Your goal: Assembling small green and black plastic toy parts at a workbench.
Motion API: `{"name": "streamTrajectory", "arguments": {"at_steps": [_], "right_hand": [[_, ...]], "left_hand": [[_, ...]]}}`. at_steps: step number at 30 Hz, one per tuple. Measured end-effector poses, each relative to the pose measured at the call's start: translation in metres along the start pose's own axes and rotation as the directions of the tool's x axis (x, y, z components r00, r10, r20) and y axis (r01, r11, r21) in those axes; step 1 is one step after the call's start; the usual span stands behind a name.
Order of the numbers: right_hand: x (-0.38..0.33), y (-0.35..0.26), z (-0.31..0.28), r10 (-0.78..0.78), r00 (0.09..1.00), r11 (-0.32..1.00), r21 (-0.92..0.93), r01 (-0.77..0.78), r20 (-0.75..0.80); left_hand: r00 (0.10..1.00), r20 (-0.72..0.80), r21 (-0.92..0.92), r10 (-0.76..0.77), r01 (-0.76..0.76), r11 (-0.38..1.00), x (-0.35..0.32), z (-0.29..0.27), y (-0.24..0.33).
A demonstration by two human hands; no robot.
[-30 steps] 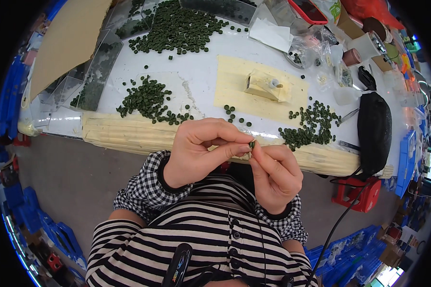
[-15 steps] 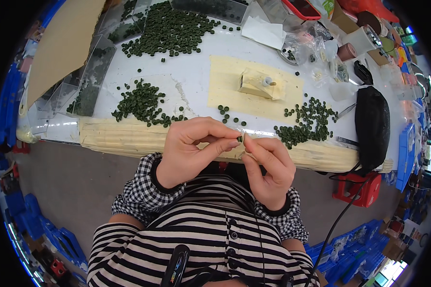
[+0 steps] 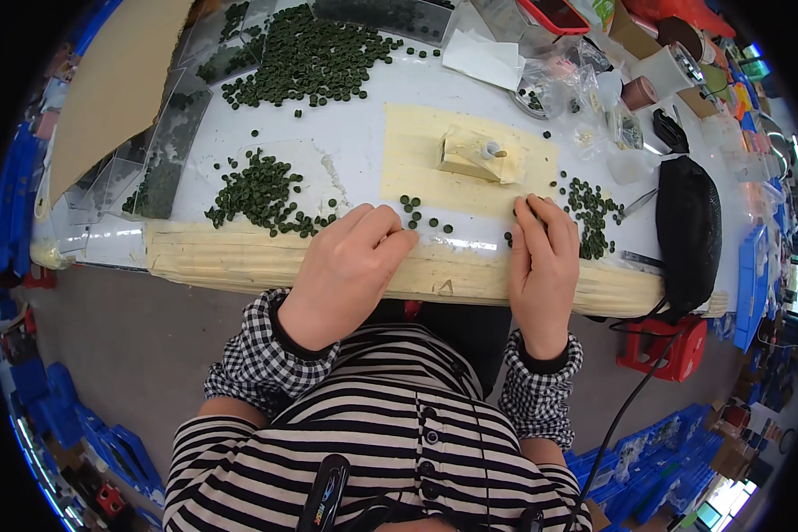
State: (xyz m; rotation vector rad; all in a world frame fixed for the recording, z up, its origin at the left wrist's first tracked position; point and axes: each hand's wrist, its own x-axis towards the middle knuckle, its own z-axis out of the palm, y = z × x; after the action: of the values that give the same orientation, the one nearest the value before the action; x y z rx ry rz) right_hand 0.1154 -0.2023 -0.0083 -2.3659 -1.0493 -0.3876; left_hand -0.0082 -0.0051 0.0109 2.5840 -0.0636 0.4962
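My left hand [image 3: 344, 270] is at the table's front edge, fingers curled and pressed together; whatever is in them is hidden. Just beyond its fingertips lie several loose dark green round pieces [image 3: 414, 215]. My right hand [image 3: 545, 266] reaches over the right-hand pile of the same green pieces [image 3: 591, 213], covering part of it. A small dark green piece [image 3: 532, 211] shows between its closed fingertips. Another heap of green pieces [image 3: 259, 193] lies to the left of my left hand. Ahead, a tape-wrapped block [image 3: 481, 157] with a small peg on top sits on a yellowish sheet [image 3: 408, 151].
A large heap of green pieces [image 3: 306, 58] spreads at the back, beside clear trays [image 3: 173, 151] and a cardboard sheet [image 3: 120, 80]. A black bag-like bundle [image 3: 687, 239] and tweezers [image 3: 640, 202] lie right. A red-cased phone [image 3: 554, 16], white paper [image 3: 483, 58] and plastic bags stand behind.
My hands, which met over the table edge around a small green piece, have separated. The right hand moved right and forward to the right-hand pile; the left drew slightly left and turned knuckles up.
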Motion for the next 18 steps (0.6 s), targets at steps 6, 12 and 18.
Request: {"name": "streamTrajectory", "arguments": {"at_steps": [6, 12, 18], "right_hand": [[-0.006, -0.018, -0.006, -0.089, 0.993, 0.978, 0.195, 0.073, 0.076], [-0.005, -0.01, -0.012, -0.025, 0.998, 0.967, 0.252, 0.04, -0.063], [-0.006, -0.015, -0.007, -0.056, 0.997, 0.982, 0.178, 0.063, -0.044]], "left_hand": [[1.0, 0.0, 0.025, 0.004, -0.004, 1.0, 0.005, 0.004, 0.001], [0.996, -0.084, -0.02, -0.035, 0.033, 0.999, 0.006, 0.004, -0.001], [0.933, -0.25, -0.133, -0.257, 0.23, 0.964, -0.001, -0.021, -0.021]]}}
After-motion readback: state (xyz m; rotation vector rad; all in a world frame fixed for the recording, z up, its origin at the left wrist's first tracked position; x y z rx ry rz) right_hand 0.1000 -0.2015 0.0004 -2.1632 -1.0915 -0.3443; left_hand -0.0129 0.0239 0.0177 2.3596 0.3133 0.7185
